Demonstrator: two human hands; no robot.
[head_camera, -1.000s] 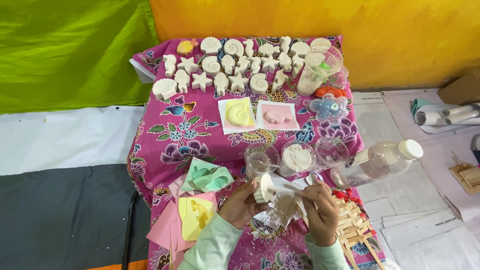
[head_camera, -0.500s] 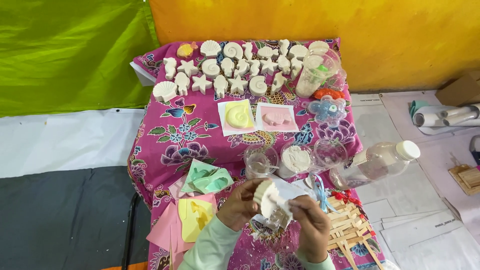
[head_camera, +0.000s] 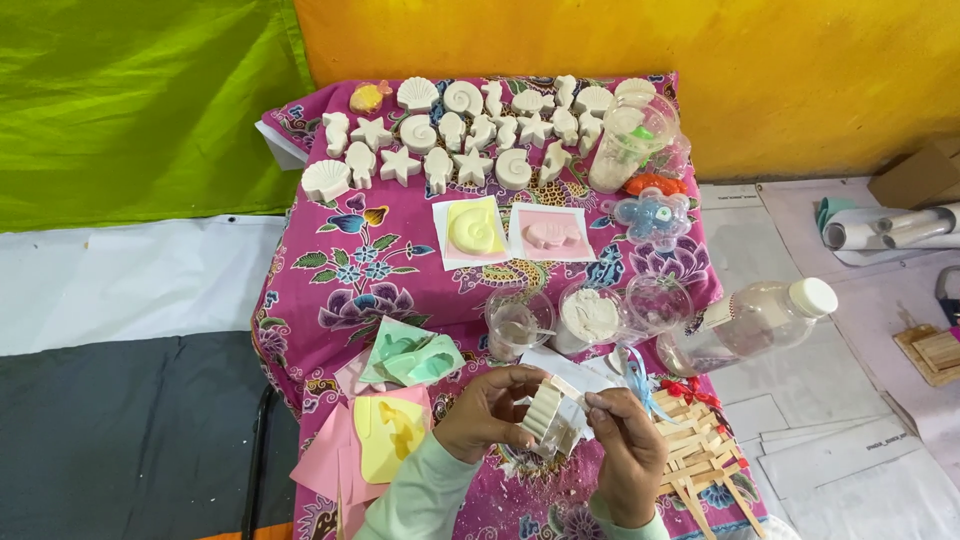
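My left hand (head_camera: 490, 412) and my right hand (head_camera: 628, 452) meet low in the head view. Between them they hold a clear plastic mould with a white ribbed plaster cast (head_camera: 548, 412) in it. The left fingers grip its left edge, and the right fingers pinch its right edge. Just beyond the hands stand three clear plastic cups (head_camera: 588, 315); the middle one holds white powder. A yellow shell mould (head_camera: 476, 230) and a pink mould (head_camera: 551, 233) lie on white cards at mid-table.
Several white plaster casts (head_camera: 452, 135) of shells and stars lie in rows at the table's far end on a magenta flowered cloth (head_camera: 360, 270). A plastic bottle (head_camera: 752, 322) lies at right. Green (head_camera: 412, 357) and yellow (head_camera: 390, 430) moulds sit left; wooden sticks (head_camera: 705, 450) right.
Both hands have turned the mould with the cast between them; the right hand has shifted in closer to the left. The rest of the table is unchanged.
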